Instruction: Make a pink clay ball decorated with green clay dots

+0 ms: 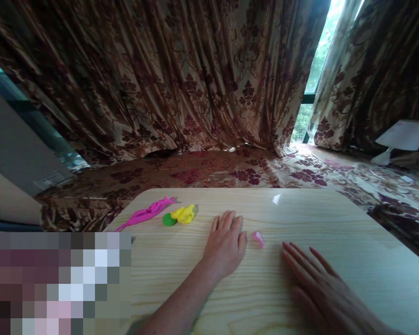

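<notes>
My left hand rests palm down near the middle of the wooden table, its fingers stretched out with nothing in them. Just right of its thumb lies a small pink piece with a pale patch, perhaps modelling clay; the hand is apart from it. On the right, my right hand is held flat with fingers extended, also holding nothing. Farther left on the tabletop are a crumpled yellow lump against a round green piece, and a long, twisted magenta strip, all soft-looking.
Patterned curtains hang behind the table, above a ledge covered in matching floral cloth. A white lamp stands on the ledge at the right, its cord beside it. The lower left corner of the view is blurred into blocks.
</notes>
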A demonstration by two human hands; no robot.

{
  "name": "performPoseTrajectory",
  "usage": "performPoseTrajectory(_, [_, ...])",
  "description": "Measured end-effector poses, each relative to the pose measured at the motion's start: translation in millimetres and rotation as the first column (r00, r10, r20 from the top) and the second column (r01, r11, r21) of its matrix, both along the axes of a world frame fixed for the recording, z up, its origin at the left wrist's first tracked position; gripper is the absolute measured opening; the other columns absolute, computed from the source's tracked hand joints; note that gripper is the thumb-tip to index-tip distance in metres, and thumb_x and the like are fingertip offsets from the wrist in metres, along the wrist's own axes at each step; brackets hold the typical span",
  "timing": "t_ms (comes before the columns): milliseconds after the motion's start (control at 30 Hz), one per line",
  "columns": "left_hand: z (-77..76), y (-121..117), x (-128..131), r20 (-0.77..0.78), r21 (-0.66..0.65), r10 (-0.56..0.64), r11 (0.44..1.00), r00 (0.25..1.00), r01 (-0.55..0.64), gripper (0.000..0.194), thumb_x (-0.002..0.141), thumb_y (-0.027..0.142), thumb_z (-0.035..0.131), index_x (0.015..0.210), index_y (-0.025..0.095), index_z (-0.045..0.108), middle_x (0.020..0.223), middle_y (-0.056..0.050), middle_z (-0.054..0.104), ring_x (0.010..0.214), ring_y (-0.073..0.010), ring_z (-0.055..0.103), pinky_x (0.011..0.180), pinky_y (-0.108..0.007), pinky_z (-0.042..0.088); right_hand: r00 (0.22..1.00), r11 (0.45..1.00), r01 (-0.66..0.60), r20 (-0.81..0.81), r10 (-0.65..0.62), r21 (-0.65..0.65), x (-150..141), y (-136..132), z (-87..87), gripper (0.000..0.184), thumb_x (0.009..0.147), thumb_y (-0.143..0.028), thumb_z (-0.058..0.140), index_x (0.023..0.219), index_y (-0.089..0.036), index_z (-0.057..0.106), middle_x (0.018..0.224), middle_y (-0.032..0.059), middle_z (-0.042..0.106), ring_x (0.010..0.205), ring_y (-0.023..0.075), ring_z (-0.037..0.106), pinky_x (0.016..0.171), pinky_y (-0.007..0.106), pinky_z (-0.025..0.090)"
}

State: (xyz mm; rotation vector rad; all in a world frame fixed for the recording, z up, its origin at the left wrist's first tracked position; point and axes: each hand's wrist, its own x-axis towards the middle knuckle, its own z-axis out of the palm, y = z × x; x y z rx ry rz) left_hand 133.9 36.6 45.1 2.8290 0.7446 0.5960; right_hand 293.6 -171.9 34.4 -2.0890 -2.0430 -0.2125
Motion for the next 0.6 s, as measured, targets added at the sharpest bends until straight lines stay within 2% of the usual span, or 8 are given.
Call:
performPoseTrajectory(100, [-0.3, -0.2, 0.5, -0.004, 0.007, 0.0, 1.0, 1.0, 0.0, 0.04, 0.09, 0.032, 0.034, 0.127, 0.02, 0.044, 0.138, -0.011, 0.041, 0.131, -0.0249, 0.03, 0.109, -0.048, 0.019, 0.996, 0.996, -0.088, 0.012, 0.088, 0.026, -9.4, -16.5, -2.3, 0.066, 0.087, -0.036, 0.048, 0.145, -0.028, 0.016, 0.145, 0.0031, 0.032, 0.13, 0.0245, 0.036, 0.105, 0.046, 0.034])
performPoseTrajectory(133, [0.0, -0.3, 0.7, -0.005, 0.008, 0.0, 1.0, 1.0, 0.0, 0.039, 0.09, 0.032, 0.034, 0.126, 0.02, 0.044, 0.138, -0.011, 0.041, 0.131, -0.0249, 0.03, 0.109, -0.048, 0.019, 0.999, 0.999, -0.051, 0.01, 0.051, 0.006, -3.7, -8.5, -1.2, 0.064, 0.088, -0.035, 0.046, 0.145, -0.027, 0.017, 0.145, 0.0036, 0.031, 0.131, 0.0244, 0.034, 0.106, 0.047, 0.032])
performPoseTrajectory(233, [1.4, -0.8, 1.1, -0.004, 0.009, -0.002, 1.0, 1.0, 0.002, 0.038, 0.09, 0.031, 0.035, 0.126, 0.021, 0.045, 0.137, -0.01, 0.042, 0.131, -0.0241, 0.03, 0.109, -0.047, 0.019, 0.975, 0.975, 0.221, -0.024, -0.222, -0.037, 27.4, 35.6, 5.3, 0.05, 0.093, -0.035, 0.033, 0.141, -0.017, 0.031, 0.145, 0.0096, 0.032, 0.133, 0.025, 0.029, 0.107, 0.052, 0.026])
performPoseTrajectory(300, [2.1, -1.0, 1.1, -0.001, 0.008, -0.003, 1.0, 1.0, 0.003, 0.038, 0.09, 0.031, 0.035, 0.125, 0.021, 0.045, 0.137, -0.01, 0.042, 0.131, -0.0239, 0.031, 0.109, -0.047, 0.019, 0.961, 0.961, 0.274, -0.026, -0.275, -0.031, 39.2, 53.3, 8.3, 0.05, 0.095, -0.035, 0.028, 0.138, -0.011, 0.036, 0.144, 0.0155, 0.032, 0.133, 0.0285, 0.029, 0.104, 0.057, 0.027])
performPoseTrajectory(367, [2.1, -0.8, 1.1, 0.005, 0.006, -0.006, 1.0, 1.0, 0.006, 0.038, 0.09, 0.031, 0.035, 0.125, 0.022, 0.045, 0.137, -0.01, 0.042, 0.131, -0.0241, 0.031, 0.109, -0.047, 0.019, 0.974, 0.974, 0.225, -0.016, -0.225, -0.034, 31.1, 44.4, 6.2, 0.051, 0.094, -0.037, 0.032, 0.139, -0.015, 0.034, 0.144, 0.0116, 0.033, 0.133, 0.0262, 0.029, 0.106, 0.054, 0.027])
performPoseTrajectory(433, [1.4, -0.3, 1.4, 0.012, 0.008, -0.004, 1.0, 1.0, 0.004, 0.038, 0.09, 0.031, 0.036, 0.126, 0.022, 0.045, 0.137, -0.01, 0.042, 0.131, -0.0244, 0.031, 0.109, -0.047, 0.019, 0.998, 0.999, 0.042, 0.046, -0.041, -0.017, 8.6, 15.1, -0.7, 0.057, 0.092, -0.037, 0.039, 0.143, -0.018, 0.024, 0.145, 0.008, 0.03, 0.133, 0.0256, 0.029, 0.107, 0.051, 0.027])
performPoseTrajectory(533, [0.3, 0.6, 2.2, 0.014, 0.012, -0.001, 1.0, 1.0, 0.001, 0.039, 0.09, 0.03, 0.036, 0.126, 0.02, 0.045, 0.137, -0.01, 0.042, 0.13, -0.0247, 0.031, 0.109, -0.047, 0.019, 0.971, 0.979, -0.198, 0.148, 0.189, 0.05, -19.2, -20.2, -9.3, 0.067, 0.088, -0.042, 0.048, 0.145, -0.02, 0.019, 0.143, 0.0075, 0.035, 0.13, 0.0242, 0.036, 0.103, 0.041, 0.037])
performPoseTrajectory(600, [0.1, 0.9, 2.7, 0.006, 0.015, -0.003, 1.0, 1.0, 0.003, 0.039, 0.09, 0.03, 0.036, 0.126, 0.019, 0.045, 0.137, -0.011, 0.042, 0.13, -0.0248, 0.031, 0.109, -0.047, 0.019, 0.983, 0.989, -0.143, 0.118, 0.14, 0.018, -15.9, -12.8, -6.6, 0.063, 0.089, -0.042, 0.045, 0.144, -0.021, 0.022, 0.144, 0.0072, 0.033, 0.131, 0.0243, 0.034, 0.104, 0.043, 0.036])
